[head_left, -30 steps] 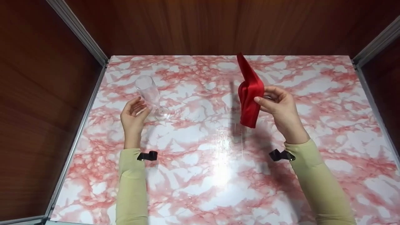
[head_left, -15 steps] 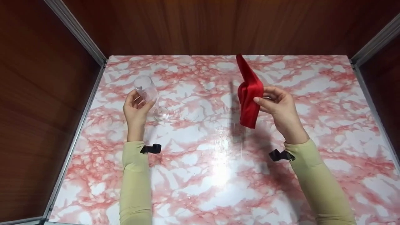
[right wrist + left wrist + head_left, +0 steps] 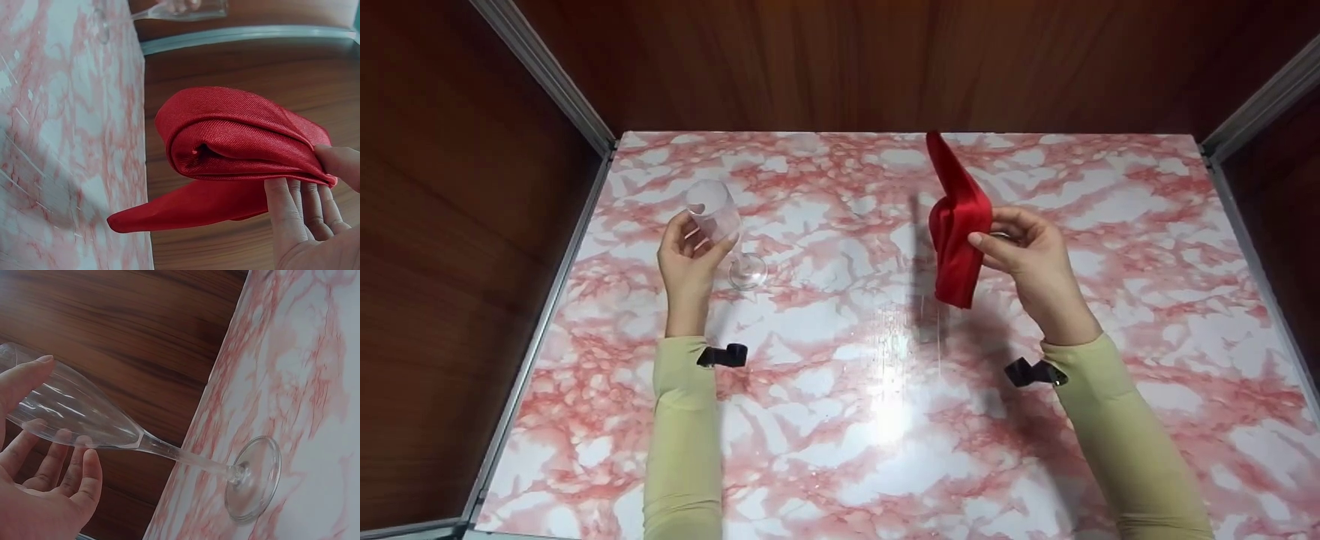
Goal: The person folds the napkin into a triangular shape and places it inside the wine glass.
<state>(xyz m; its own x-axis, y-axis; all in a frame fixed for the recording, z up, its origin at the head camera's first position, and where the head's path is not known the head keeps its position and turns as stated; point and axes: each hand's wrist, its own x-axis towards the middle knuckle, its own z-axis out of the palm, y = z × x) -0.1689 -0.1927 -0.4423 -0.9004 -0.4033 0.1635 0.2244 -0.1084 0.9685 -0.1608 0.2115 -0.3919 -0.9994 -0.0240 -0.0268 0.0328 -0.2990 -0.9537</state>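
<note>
A clear champagne flute [image 3: 715,214] stands upright at the left of the table. My left hand [image 3: 687,266] grips its bowl, thumb on the near side and fingertips on the other, as the left wrist view shows on the glass bowl [image 3: 79,405]. The flute's round foot [image 3: 253,481] appears to rest on the tabletop. At the right, my right hand [image 3: 1035,251] pinches a folded red satin napkin [image 3: 962,217] between thumb and fingers, above the table. Seen from the right wrist, the napkin [image 3: 242,135] is rolled into a loop, with a pointed tail below.
The table [image 3: 825,390] has a red-and-white marbled top with a bright glare spot near its middle. Dark wooden panels [image 3: 840,67] wall the back and both sides, joined by metal corner strips [image 3: 559,79].
My left hand has moved slightly right and up along the flute, from beside the lower bowl to a grip on the bowl. The right hand and napkin have barely moved.
</note>
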